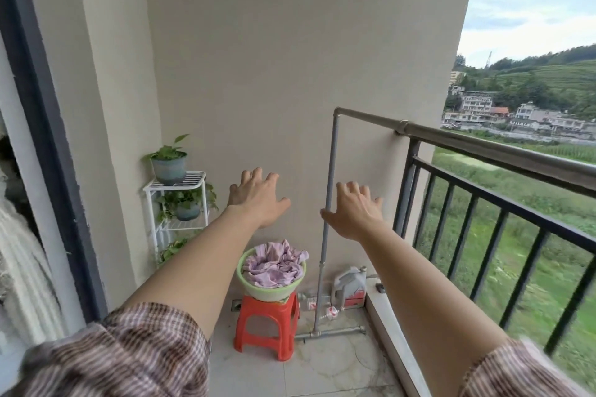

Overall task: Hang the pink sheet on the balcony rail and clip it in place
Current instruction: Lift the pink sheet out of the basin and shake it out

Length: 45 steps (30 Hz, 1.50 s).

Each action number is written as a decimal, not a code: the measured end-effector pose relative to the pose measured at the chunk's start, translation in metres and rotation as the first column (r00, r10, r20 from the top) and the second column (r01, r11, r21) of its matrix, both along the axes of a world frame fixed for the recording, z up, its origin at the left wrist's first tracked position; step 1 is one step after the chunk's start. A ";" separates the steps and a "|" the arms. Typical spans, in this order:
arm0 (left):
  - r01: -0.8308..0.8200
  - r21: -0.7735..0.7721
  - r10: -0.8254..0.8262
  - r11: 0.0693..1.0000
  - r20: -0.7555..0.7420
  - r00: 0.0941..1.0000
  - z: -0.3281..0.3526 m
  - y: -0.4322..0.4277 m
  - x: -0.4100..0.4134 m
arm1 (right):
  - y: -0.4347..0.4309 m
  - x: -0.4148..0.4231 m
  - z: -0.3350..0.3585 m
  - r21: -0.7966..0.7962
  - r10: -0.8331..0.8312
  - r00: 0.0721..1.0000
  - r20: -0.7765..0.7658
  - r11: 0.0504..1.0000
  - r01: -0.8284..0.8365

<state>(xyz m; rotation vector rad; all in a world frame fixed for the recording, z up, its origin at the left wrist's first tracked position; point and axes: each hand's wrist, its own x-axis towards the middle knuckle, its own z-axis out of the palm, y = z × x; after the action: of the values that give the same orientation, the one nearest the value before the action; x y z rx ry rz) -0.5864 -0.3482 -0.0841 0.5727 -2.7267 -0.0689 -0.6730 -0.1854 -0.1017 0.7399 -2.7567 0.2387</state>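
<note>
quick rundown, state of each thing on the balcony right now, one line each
left hand: open, fingers spread, holding nothing
right hand: open, fingers spread, holding nothing
pink sheet: crumpled in the basin, not yet hung
green basin: upright on the stool, full of sheet
red stool: upright on the floor by the wall
balcony rail: bare, nothing hanging or clipped on it
white jug: upright in the corner, cap on

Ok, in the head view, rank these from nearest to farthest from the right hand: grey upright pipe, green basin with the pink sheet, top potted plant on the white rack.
From the right hand:
1. Grey upright pipe, beside its thumb.
2. Green basin holding the pink sheet, below and left, on the red stool.
3. Top potted plant, far left on the white rack.
</note>
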 end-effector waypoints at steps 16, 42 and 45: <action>-0.017 0.173 0.008 0.985 0.048 0.999 -0.093 -0.216 -0.290 | -0.225 -0.278 -0.098 0.073 0.008 0.996 0.088 0.997 -0.014; -0.088 0.462 -0.185 0.883 0.514 0.838 -0.457 -0.382 -0.611 | -0.380 -0.605 -0.442 0.311 -0.179 0.672 0.719 0.947 -0.081; 0.022 0.447 -0.273 0.894 0.505 0.819 -0.505 -0.381 -0.629 | -0.385 -0.617 -0.488 0.320 -0.219 0.631 0.744 0.946 -0.049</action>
<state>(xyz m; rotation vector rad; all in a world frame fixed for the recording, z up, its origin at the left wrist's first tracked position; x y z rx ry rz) -1.2149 -0.7287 -0.5891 0.5497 -3.3588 -0.6522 -1.2903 -0.5702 -0.5893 0.6747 -3.7308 0.1058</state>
